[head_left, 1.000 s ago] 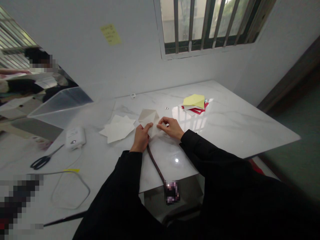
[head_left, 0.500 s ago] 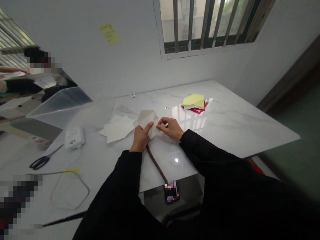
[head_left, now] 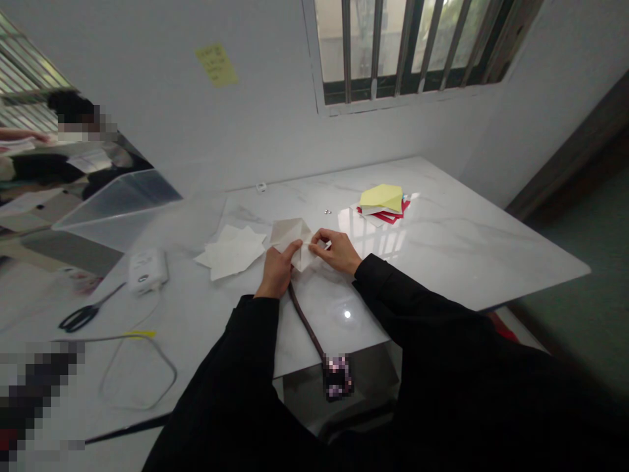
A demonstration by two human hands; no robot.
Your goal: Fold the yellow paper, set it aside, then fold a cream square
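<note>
Between my hands is a cream sheet of paper (head_left: 289,229) with fold creases, held just over the white marble-patterned table (head_left: 422,262). My left hand (head_left: 280,267) grips its lower left part, thumb lying on top. The fingers of my right hand (head_left: 333,249) pinch the paper's right edge. A fanned stack of cream paper sheets (head_left: 233,252) lies left of my left hand. Beyond my right hand sits a pile of folded papers (head_left: 382,200), yellow on top with white and red below.
Scissors (head_left: 81,317), a white power strip (head_left: 146,269) and a looped grey cable (head_left: 171,367) lie at left. A clear plastic panel (head_left: 122,203) stands near the wall. A brown strap-like cord (head_left: 307,321) crosses the front edge. Another person (head_left: 73,108) is at far left.
The paper between my hands has shifted slightly, and its right part has changed shape a little. Both hands stay in nearly the same place.
</note>
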